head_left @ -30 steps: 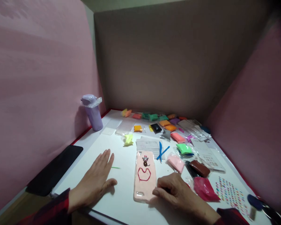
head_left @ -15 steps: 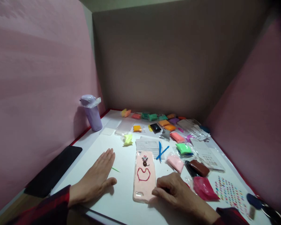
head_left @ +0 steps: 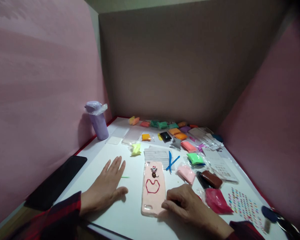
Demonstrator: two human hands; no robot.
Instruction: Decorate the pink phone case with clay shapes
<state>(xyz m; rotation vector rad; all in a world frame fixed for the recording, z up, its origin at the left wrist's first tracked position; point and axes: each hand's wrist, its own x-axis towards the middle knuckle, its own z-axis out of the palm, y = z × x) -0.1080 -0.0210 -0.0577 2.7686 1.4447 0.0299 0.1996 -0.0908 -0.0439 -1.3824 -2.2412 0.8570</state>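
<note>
A pink phone case (head_left: 153, 188) lies on the white table (head_left: 130, 216), with a red clay heart outline and a small brown figure on it. My left hand (head_left: 106, 188) rests flat on the table to the left of the case, fingers spread, holding nothing; a thin green strand (head_left: 125, 177) lies at its fingertips. My right hand (head_left: 187, 203) rests curled at the case's lower right edge, fingers bent against the table. I cannot tell whether it pinches anything.
Several small bags of coloured clay (head_left: 193, 158) lie across the far and right side, with blue modelling tools (head_left: 170, 162), printed sheets (head_left: 156, 155) and a sticker sheet (head_left: 242, 201). A purple bottle (head_left: 98, 120) stands at the back left. A black phone (head_left: 56, 181) lies at the left edge.
My left hand has slid slightly forward and to the right, and its fingers have spread. The right hand and the case stay put.
</note>
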